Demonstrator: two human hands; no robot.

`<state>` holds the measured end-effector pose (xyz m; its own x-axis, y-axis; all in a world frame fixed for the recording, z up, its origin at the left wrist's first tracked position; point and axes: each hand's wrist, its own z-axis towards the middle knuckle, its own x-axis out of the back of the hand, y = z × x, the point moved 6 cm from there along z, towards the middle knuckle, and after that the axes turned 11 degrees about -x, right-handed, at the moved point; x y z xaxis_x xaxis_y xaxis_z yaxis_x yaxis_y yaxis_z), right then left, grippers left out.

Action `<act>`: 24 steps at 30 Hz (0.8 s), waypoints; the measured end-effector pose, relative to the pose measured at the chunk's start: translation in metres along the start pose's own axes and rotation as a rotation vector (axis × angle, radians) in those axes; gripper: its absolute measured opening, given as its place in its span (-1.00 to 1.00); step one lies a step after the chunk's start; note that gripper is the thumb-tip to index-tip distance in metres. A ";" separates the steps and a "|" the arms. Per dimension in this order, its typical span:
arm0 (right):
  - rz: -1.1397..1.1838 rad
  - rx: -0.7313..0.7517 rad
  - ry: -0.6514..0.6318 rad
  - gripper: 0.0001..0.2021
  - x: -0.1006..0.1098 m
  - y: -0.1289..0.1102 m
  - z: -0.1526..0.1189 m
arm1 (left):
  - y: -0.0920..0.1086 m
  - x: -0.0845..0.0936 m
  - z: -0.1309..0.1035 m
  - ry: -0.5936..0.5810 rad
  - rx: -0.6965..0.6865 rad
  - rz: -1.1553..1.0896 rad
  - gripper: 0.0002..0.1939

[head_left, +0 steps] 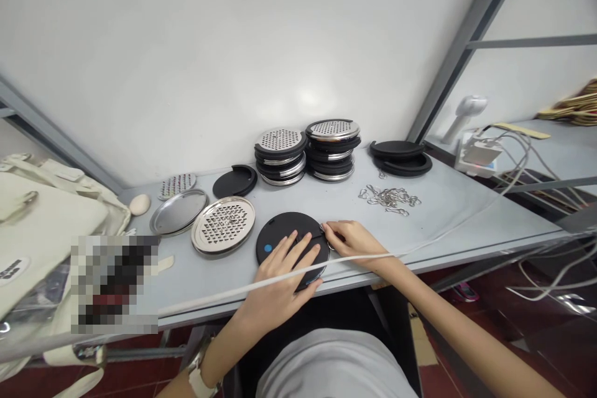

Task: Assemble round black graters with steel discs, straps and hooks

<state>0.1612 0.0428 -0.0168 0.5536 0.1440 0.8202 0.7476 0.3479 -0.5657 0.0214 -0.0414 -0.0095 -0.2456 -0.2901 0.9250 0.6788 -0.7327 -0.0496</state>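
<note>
A round black plastic disc point(289, 222) with a blue dot lies near the front edge of the table. My left hand point(276, 296) rests flat across it, fingers spread. At the disc's right rim my right hand point(353, 241) is closed in a pinch on a small metal wire clip point(321, 227), mostly hidden by the fingers. A loose pile of similar wire clips point(389, 198) lies to the right. Left of the disc sits a round metal grater plate point(224, 225), beside plain metal discs point(180, 211).
Two stacks of black-rimmed graters point(280, 140) point(332, 130) stand against the wall. Black holders lie at the left point(234, 181) and right point(401, 165). A white cable point(443, 236) crosses in front of my arms. A cream bag point(56, 211) is at far left.
</note>
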 end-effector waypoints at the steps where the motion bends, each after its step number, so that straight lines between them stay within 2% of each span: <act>1: 0.000 -0.001 0.002 -0.61 0.000 0.000 0.000 | 0.000 0.000 0.000 0.001 0.000 -0.002 -0.45; 12: 0.000 -0.004 -0.013 -0.61 -0.001 0.000 0.001 | 0.000 0.002 0.000 0.025 -0.001 -0.013 -0.46; 17: -0.026 0.000 -0.008 -0.67 0.000 0.000 0.000 | 0.000 0.003 0.000 0.032 0.004 -0.010 -0.46; 24: -0.043 0.010 0.001 -0.69 0.000 0.000 0.000 | 0.000 0.001 0.000 0.007 -0.001 0.000 -0.46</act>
<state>0.1616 0.0426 -0.0166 0.5218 0.1276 0.8435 0.7670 0.3627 -0.5293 0.0214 -0.0417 -0.0081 -0.2505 -0.2938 0.9225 0.6781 -0.7333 -0.0494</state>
